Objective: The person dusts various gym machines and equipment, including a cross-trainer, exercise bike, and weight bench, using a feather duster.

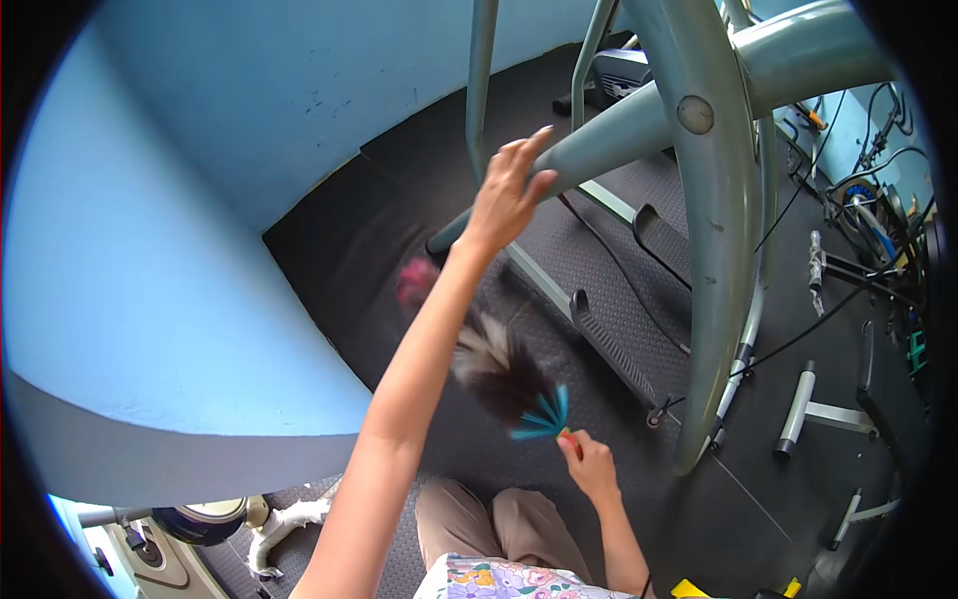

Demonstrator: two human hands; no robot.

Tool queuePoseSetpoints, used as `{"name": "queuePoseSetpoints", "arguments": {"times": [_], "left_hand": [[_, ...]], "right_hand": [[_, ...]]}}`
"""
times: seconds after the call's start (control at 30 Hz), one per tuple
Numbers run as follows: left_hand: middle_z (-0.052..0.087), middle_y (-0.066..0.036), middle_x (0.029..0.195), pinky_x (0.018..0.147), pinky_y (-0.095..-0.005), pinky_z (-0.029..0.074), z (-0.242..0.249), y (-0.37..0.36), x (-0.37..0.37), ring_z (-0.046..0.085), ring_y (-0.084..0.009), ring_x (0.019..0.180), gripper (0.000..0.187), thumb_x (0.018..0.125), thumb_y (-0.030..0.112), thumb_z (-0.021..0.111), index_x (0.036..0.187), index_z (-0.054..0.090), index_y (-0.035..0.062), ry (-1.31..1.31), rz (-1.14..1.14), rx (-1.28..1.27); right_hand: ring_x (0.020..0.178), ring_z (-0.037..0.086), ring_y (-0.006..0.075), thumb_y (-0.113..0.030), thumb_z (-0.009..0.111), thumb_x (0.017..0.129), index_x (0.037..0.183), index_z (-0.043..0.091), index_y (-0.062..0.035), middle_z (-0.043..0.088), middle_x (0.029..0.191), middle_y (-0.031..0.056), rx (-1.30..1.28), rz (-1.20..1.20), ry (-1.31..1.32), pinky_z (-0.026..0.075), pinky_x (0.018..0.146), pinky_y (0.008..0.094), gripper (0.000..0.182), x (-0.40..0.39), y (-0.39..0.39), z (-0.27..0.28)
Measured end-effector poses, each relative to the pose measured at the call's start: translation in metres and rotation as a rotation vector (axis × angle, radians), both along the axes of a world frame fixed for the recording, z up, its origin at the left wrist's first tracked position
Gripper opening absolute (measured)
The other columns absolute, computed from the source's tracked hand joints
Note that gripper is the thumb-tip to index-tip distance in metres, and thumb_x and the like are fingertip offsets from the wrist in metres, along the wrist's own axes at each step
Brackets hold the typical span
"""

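My right hand (593, 465) is closed round the red handle of a feather duster (509, 374). The duster has dark and pale feathers with a blue collar near the grip, and it is blurred. Beyond my left forearm, a blurred pink tuft (415, 281) shows in line with the feathers; the forearm hides the stretch between. My left hand (509, 195) reaches up and forward, its fingers extended and thumb apart. It overlaps the thick grey-green tube (619, 135) of a gym machine frame, with the palm side towards the tube.
A curved upright (723, 250) of the frame rises on the right. Below it, ribbed black footplates (614, 344) sit on rails over the dark rubber floor (479, 449). Blue walls (200, 270) close in the left side. Exercise bikes (863, 215) and cables stand at right.
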State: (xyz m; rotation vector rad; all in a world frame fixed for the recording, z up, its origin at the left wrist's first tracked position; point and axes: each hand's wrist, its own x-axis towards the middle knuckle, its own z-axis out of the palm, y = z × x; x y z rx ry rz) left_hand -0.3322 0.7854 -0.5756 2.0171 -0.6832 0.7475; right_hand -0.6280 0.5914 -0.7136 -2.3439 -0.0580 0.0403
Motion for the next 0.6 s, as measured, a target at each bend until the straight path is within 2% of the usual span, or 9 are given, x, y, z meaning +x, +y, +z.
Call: {"name": "queuePoseSetpoints", "arguments": {"times": [0.1,0.13,0.2,0.3,0.33,0.4,0.43,0.5,0.6], "left_hand": [[0.050,-0.013,0.118,0.094,-0.0353,0.036,-0.042,0.040,0.017,0.047,-0.0267,0.112,0.041,0.093,0.031,0.040,0.128,0.042,0.0104,0.188,-0.010,-0.316],[0.053,-0.013,0.114,0.093,-0.0344,0.037,-0.059,0.058,0.030,0.049,-0.0261,0.110,0.040,0.093,0.030,0.041,0.126,0.043,0.0095,0.167,0.052,-0.259],[0.055,-0.014,0.110,0.091,-0.0335,0.038,-0.084,0.080,0.049,0.051,-0.0254,0.108,0.039,0.092,0.029,0.043,0.125,0.045,0.0087,0.137,0.130,-0.219],[0.057,-0.017,0.105,0.089,-0.0337,0.040,-0.128,0.093,0.070,0.054,-0.0282,0.103,0.032,0.089,0.017,0.044,0.118,0.050,0.0053,0.260,0.207,-0.439],[0.057,-0.018,0.105,0.089,-0.0339,0.040,-0.158,0.099,0.079,0.054,-0.0292,0.101,0.031,0.086,0.011,0.044,0.116,0.051,0.0045,0.311,0.204,-0.465],[0.056,-0.020,0.108,0.092,-0.0353,0.038,-0.233,0.117,0.097,0.050,-0.0317,0.108,0.054,0.064,-0.006,0.043,0.117,0.048,0.0029,0.418,0.215,-0.201],[0.053,-0.019,0.114,0.096,-0.0357,0.036,-0.224,0.112,0.082,0.046,-0.0327,0.113,0.060,0.060,-0.008,0.046,0.119,0.047,0.0025,0.332,0.163,-0.097],[0.046,-0.017,0.124,0.101,-0.0356,0.031,-0.235,0.111,0.084,0.039,-0.0324,0.120,0.067,0.059,-0.003,0.056,0.125,0.041,0.0043,0.404,0.066,-0.082],[0.044,-0.017,0.126,0.101,-0.0375,0.031,-0.256,0.102,0.097,0.039,-0.0311,0.120,0.070,0.062,0.004,0.064,0.127,0.039,0.0049,0.373,0.163,-0.044]], "right_hand": [[0.063,0.057,0.0394,-0.028,0.055,0.085,0.080,0.054,-0.0012,0.056,0.064,0.0211,0.160,-0.118,-0.109,0.043,0.052,0.0429,0.028,0.038,0.004,0.023],[0.066,0.057,0.0400,-0.028,0.053,0.086,0.080,0.053,0.0001,0.056,0.066,0.0223,0.106,-0.147,-0.105,0.043,0.052,0.0433,0.029,0.046,0.003,0.025],[0.066,0.057,0.0407,-0.028,0.052,0.087,0.079,0.053,0.0010,0.056,0.066,0.0231,0.125,-0.184,-0.078,0.042,0.053,0.0436,0.030,0.057,0.011,0.010],[0.064,0.056,0.0427,-0.028,0.048,0.089,0.075,0.051,0.0024,0.054,0.062,0.0232,0.220,-0.220,0.030,0.041,0.051,0.0433,0.034,0.067,0.039,-0.031],[0.060,0.056,0.0409,-0.028,0.048,0.090,0.075,0.051,0.0014,0.053,0.060,0.0215,0.316,-0.224,0.154,0.040,0.050,0.0419,0.033,0.070,0.048,-0.034],[0.048,0.057,0.0221,-0.027,0.048,0.090,0.076,0.051,0.0003,0.053,0.055,0.0119,0.389,-0.213,0.131,0.041,0.046,0.0321,0.031,0.075,0.063,-0.040],[0.048,0.057,0.0221,-0.027,0.048,0.090,0.076,0.051,0.0003,0.053,0.055,0.0119,0.378,-0.198,0.119,0.041,0.046,0.0321,0.031,0.076,0.068,-0.039],[0.046,0.053,0.0123,-0.027,0.046,0.091,0.078,0.052,-0.0005,0.053,0.055,0.0057,0.587,-0.341,0.046,0.041,0.044,0.0255,0.030,0.076,0.079,-0.046],[0.046,0.051,0.0084,-0.027,0.043,0.093,0.080,0.051,-0.0001,0.053,0.057,0.0035,0.515,-0.384,0.122,0.039,0.042,0.0220,0.031,0.081,0.102,-0.056]]}}
